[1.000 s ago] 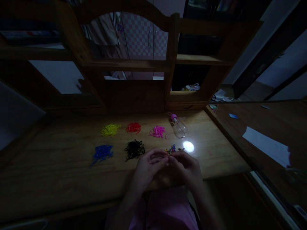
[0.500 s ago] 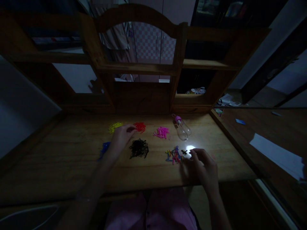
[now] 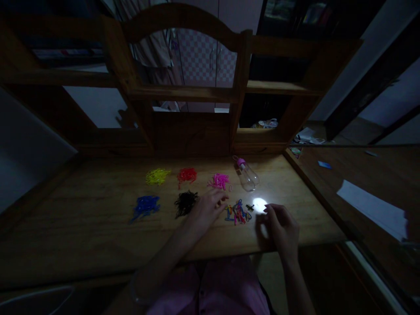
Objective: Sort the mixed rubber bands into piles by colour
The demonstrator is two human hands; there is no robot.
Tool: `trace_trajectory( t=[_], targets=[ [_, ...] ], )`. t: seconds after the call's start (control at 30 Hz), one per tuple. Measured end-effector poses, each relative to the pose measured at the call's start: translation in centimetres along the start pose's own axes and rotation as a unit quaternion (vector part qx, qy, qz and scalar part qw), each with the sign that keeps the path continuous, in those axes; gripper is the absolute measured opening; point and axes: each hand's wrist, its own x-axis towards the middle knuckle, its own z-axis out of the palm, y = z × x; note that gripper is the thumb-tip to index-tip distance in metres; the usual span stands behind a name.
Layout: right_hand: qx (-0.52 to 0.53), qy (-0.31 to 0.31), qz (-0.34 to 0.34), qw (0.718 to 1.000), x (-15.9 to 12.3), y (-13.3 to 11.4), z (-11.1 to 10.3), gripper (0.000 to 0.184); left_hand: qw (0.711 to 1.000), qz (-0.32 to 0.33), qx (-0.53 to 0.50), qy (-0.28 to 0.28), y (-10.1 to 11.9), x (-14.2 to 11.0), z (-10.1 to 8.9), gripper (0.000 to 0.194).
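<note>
My left hand hovers between the black pile and a mixed-colour pile of small bands that look like rubber bands. Its fingers are curved and slightly apart, with nothing visible in them. To the right of the mixed pile, my right hand is closed in a pinch at the thumb and forefinger; whatever is between the tips is too small and dark to name. Sorted by colour, a yellow pile, a red pile, a pink pile and a blue pile lie on the wooden desk.
A clear bottle with a pink cap lies behind the mixed pile. Beside it a bright light spot falls on the desk. Wooden shelving rises at the back. On the right surface are a white paper strip and a blue card.
My left hand has moved right from beside the red pile to near the mixed pile, uncovering the yellow and blue piles. My right hand stays about where it was. The view has shifted slightly.
</note>
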Motion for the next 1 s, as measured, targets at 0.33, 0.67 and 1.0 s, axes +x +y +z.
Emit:
trace_trajectory(
  t=[0.33, 0.67, 1.0],
  targets=[
    [0.012, 0.007, 0.005, 1.0, -0.2, -0.4, -0.1, 0.028, 0.995, 0.061, 0.027, -0.073, -1.0, -0.1, 2.1, 0.027],
    [0.007, 0.003, 0.007, 1.0, -0.1, -0.5, -0.2, 0.027, 0.995, 0.061, 0.006, -0.079, -1.4, 0.0, 2.1, 0.012],
    [0.018, -0.11, -0.114, 0.987, -2.1, -4.4, 1.7, 0.017, 0.957, -0.133, -0.259, -0.013, 1.6, -0.6, 1.2, 0.006]
  ],
)
